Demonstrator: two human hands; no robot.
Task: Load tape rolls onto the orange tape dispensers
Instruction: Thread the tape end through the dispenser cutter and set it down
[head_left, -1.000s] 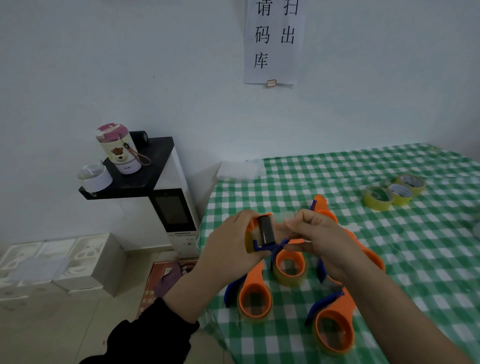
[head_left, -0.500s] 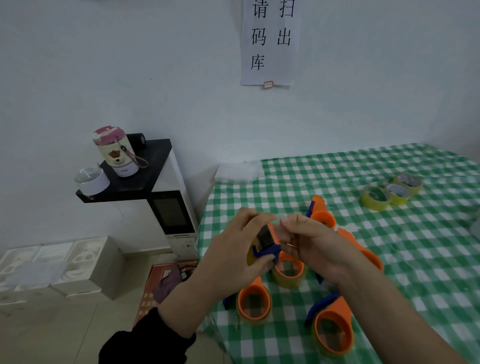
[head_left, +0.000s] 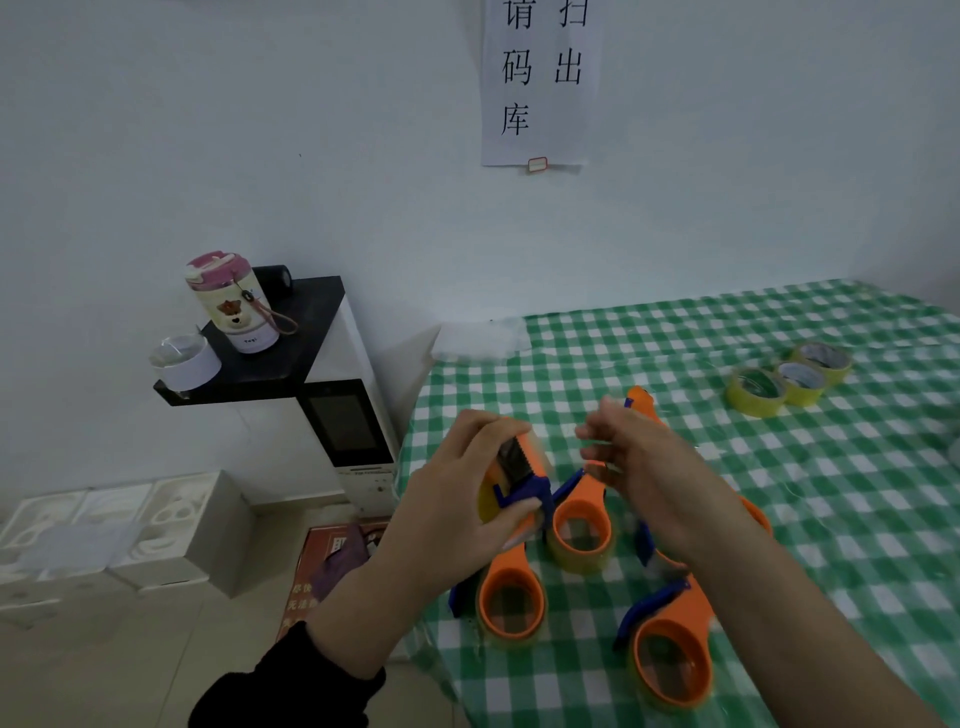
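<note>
My left hand (head_left: 457, 499) grips an orange tape dispenser (head_left: 519, 478) with a blue clip and a toothed metal blade, held above the table's left edge. My right hand (head_left: 639, 467) hovers just right of it, fingers loosely curled and blurred; whether it pinches a clear tape end I cannot tell. Below lie several orange dispensers with yellowish rolls in them: one at the front left (head_left: 511, 597), one in the middle (head_left: 581, 530), one at the front right (head_left: 670, 660). Three loose yellow tape rolls (head_left: 784, 382) sit together at the far right.
The table wears a green checked cloth (head_left: 831, 519); its left edge runs close to my left wrist. A white foam piece (head_left: 478, 338) lies at the table's back corner. Left of the table stands a white cabinet (head_left: 337, 395) with a pink bottle (head_left: 231, 301).
My right hand has pulled away to the right from the held dispenser, opening a gap between the hands. The left hand has tilted the dispenser slightly and lowered it.
</note>
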